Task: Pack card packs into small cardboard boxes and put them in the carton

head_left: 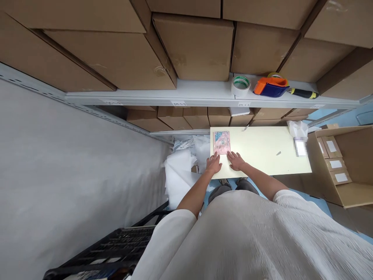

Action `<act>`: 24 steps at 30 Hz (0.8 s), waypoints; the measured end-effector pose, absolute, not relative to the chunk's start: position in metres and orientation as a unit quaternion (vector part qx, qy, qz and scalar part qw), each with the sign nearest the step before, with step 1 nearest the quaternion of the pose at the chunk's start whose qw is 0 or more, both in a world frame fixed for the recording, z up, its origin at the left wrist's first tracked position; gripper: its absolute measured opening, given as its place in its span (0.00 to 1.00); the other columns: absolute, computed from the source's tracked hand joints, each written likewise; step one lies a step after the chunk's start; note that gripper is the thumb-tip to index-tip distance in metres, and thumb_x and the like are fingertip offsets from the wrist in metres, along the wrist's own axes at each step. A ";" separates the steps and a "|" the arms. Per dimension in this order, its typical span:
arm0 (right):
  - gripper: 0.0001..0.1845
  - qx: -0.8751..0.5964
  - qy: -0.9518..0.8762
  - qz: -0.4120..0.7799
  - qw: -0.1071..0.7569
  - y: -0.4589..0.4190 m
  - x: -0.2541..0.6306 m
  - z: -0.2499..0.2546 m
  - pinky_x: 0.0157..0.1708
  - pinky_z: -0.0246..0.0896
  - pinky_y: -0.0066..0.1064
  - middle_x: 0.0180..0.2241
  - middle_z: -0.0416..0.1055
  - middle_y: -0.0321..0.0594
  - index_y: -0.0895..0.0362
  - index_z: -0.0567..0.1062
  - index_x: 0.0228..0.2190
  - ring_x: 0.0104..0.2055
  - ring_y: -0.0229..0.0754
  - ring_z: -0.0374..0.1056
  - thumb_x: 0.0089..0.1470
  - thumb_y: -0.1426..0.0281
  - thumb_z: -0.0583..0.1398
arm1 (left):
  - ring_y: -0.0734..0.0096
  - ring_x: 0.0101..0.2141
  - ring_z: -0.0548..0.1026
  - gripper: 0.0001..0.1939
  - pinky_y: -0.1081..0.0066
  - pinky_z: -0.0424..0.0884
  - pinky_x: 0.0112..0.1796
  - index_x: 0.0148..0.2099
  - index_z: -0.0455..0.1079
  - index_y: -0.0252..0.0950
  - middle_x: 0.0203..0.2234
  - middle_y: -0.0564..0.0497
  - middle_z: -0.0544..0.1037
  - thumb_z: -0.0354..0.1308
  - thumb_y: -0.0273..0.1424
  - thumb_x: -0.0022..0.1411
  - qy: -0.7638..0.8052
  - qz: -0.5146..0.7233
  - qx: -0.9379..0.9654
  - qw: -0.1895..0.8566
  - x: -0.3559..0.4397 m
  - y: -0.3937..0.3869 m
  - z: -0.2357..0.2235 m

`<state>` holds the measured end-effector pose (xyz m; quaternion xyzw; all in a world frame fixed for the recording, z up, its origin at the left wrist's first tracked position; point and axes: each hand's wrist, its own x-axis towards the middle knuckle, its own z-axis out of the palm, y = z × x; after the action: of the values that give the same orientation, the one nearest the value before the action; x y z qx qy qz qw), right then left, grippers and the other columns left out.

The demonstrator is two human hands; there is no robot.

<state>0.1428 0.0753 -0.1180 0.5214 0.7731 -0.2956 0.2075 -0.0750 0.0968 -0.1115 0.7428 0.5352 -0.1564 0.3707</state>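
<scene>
A flat pink and blue printed packet [222, 143] lies at the left end of a pale yellow tabletop [262, 149]. At its lower left corner rests my left hand [214, 163], fingers stretched forward onto the near edge. My right hand [236, 161] lies palm down at the lower right corner, with its fingertips touching the packet. Both hands have their fingers extended and neither grips it. What exactly the packet contains cannot be made out.
Above the table runs a shelf with cardboard boxes [194, 46], a tape roll [241, 84], an orange and blue tape dispenser [271, 86] and a black-yellow handled tool [303, 93]. White foam sheets [178, 171] lie left; an open carton [359, 155] stands right; a black crate [128, 237] is lower left.
</scene>
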 end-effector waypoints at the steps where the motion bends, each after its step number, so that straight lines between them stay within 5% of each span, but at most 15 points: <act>1: 0.50 0.523 0.770 -0.300 0.208 0.083 0.140 -0.118 0.79 0.32 0.59 0.82 0.32 0.48 0.58 0.46 0.80 0.84 0.62 0.32 0.64 0.62 0.57 | 0.41 0.79 0.49 0.38 0.40 0.50 0.74 0.82 0.50 0.40 0.83 0.44 0.37 0.50 0.39 0.74 0.540 -0.159 0.739 0.369 -0.075 0.103 -0.111; 11: 0.49 0.536 0.740 -0.323 0.246 0.121 0.124 -0.107 0.74 0.54 0.57 0.83 0.28 0.43 0.52 0.43 0.80 0.82 0.62 0.39 0.66 0.65 0.56 | 0.40 0.78 0.51 0.40 0.46 0.59 0.71 0.83 0.45 0.41 0.83 0.45 0.31 0.51 0.39 0.74 0.560 -0.176 0.722 0.366 -0.076 0.125 -0.107; 24: 0.46 0.555 0.720 -0.377 0.177 0.100 0.143 -0.099 0.70 0.63 0.54 0.83 0.29 0.44 0.52 0.53 0.79 0.79 0.64 0.51 0.64 0.65 0.58 | 0.41 0.76 0.59 0.40 0.48 0.63 0.70 0.82 0.49 0.38 0.82 0.38 0.39 0.53 0.35 0.72 0.544 -0.136 0.733 0.384 -0.083 0.106 -0.104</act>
<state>0.1429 0.1005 -0.0989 0.5550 0.7202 -0.3770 0.1768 -0.0834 0.1062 -0.1040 0.7332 0.5443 -0.1359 0.3843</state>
